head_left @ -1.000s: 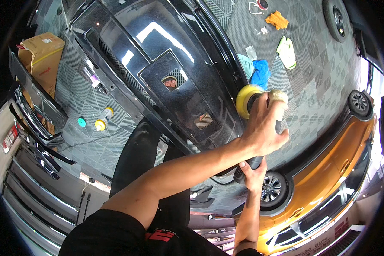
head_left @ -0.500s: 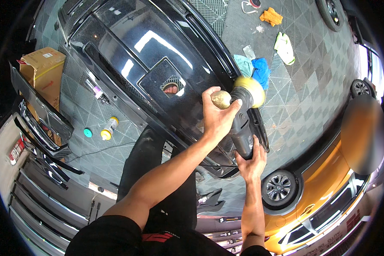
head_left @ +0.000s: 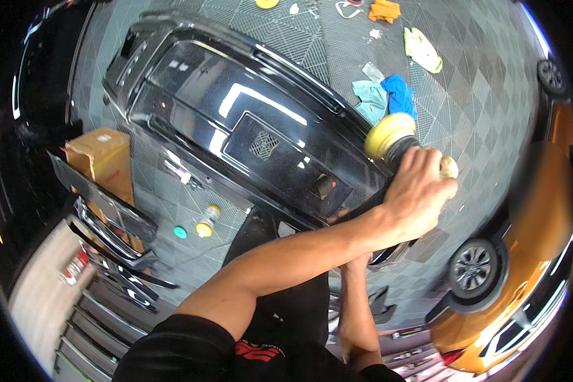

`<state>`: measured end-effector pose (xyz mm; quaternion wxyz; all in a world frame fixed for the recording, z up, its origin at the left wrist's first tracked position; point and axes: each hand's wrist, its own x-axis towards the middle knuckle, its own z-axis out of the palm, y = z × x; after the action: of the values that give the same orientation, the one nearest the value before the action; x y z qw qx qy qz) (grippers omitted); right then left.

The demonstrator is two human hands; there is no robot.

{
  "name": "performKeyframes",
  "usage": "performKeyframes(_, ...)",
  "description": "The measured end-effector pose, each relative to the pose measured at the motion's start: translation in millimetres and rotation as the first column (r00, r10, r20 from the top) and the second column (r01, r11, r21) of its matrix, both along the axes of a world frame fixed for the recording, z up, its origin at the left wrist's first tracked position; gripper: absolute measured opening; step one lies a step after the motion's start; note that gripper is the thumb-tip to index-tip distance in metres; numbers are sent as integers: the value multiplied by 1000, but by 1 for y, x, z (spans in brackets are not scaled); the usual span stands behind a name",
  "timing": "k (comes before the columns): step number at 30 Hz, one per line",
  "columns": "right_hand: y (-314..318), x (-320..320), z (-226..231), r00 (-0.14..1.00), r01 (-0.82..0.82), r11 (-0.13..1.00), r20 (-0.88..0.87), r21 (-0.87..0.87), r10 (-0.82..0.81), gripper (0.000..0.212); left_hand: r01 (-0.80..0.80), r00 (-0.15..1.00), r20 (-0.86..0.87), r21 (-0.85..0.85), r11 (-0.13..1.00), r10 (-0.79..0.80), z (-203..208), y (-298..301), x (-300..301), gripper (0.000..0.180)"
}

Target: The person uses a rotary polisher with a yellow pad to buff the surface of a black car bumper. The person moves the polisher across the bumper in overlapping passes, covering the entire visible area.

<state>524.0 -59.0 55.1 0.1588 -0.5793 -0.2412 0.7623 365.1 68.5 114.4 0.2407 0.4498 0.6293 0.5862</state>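
A polisher (head_left: 401, 148) with a round yellow pad (head_left: 386, 135) is held in both my hands. My left hand (head_left: 419, 191) is closed over its front end, beside a worn, pale round knob (head_left: 449, 168). Mostly hidden behind my left forearm, my right hand (head_left: 356, 261) is at the rear of the dark tool body. Below lies a glossy black car body panel (head_left: 197, 83) with a raised frame around a cut-out. The tilted pad is over the panel's right end; whether it touches, I cannot tell.
Teal cloth (head_left: 370, 99), blue cloth (head_left: 398, 95), a lime cloth (head_left: 423, 51) and an orange cloth (head_left: 384, 10) lie on the tiled floor. Left are a bottle (head_left: 208, 221), a cardboard box (head_left: 111, 159) and loose black trim (head_left: 102, 194). An orange car (head_left: 490, 305) stands right.
The polisher has swung right and turned, its knob now on the right. My left forearm now crosses in front of my right hand. The view has shifted, moving the panel lower and rightward.
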Motion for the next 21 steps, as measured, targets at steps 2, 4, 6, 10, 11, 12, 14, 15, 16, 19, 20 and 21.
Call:
performKeyframes(2,-6,-43,1,918,259,965,-297,-50,-262,53,183,961,-189,-118,976,-203,9,11,17,14)
performKeyframes(4,-6,-81,6,771,426,894,-461,-141,-440,50,355,859,-320,-190,915,-400,3,14,34,15)
performKeyframes(6,0,-98,9,662,551,813,-493,-190,-564,53,470,695,-455,-299,830,-557,3,7,56,15)
performKeyframes(10,-10,-134,-17,401,582,724,-643,-371,-652,58,583,351,-574,-485,652,-740,-27,-16,58,18)
performKeyframes(11,-7,-145,-10,356,586,697,-642,-413,-679,59,594,256,-566,-548,590,-783,-34,-20,54,21)
performKeyframes(12,-5,-157,-8,311,585,672,-639,-455,-703,59,594,160,-553,-608,527,-818,-40,-24,48,24)
performKeyframes(14,-3,-177,-11,260,576,644,-634,-503,-728,61,592,51,-534,-664,456,-844,-47,-33,34,27)
performKeyframes(15,-2,-188,-11,241,584,622,-621,-521,-746,61,594,-3,-514,-691,412,-858,-51,-36,26,28)
performKeyframes(16,0,-202,-11,223,592,604,-612,-534,-759,62,593,-56,-498,-713,373,-865,-52,-37,13,28)
performKeyframes(19,-10,-236,-27,134,610,572,-640,-549,-757,64,592,-184,-516,-738,325,-837,-65,-50,-12,27)
performKeyframes(20,-13,-247,-31,110,618,559,-643,-553,-757,64,589,-233,-510,-751,297,-828,-68,-53,-22,27)
performKeyframes(21,-16,-256,-34,109,648,539,-634,-538,-765,65,598,-267,-508,-754,272,-819,-71,-56,-30,28)
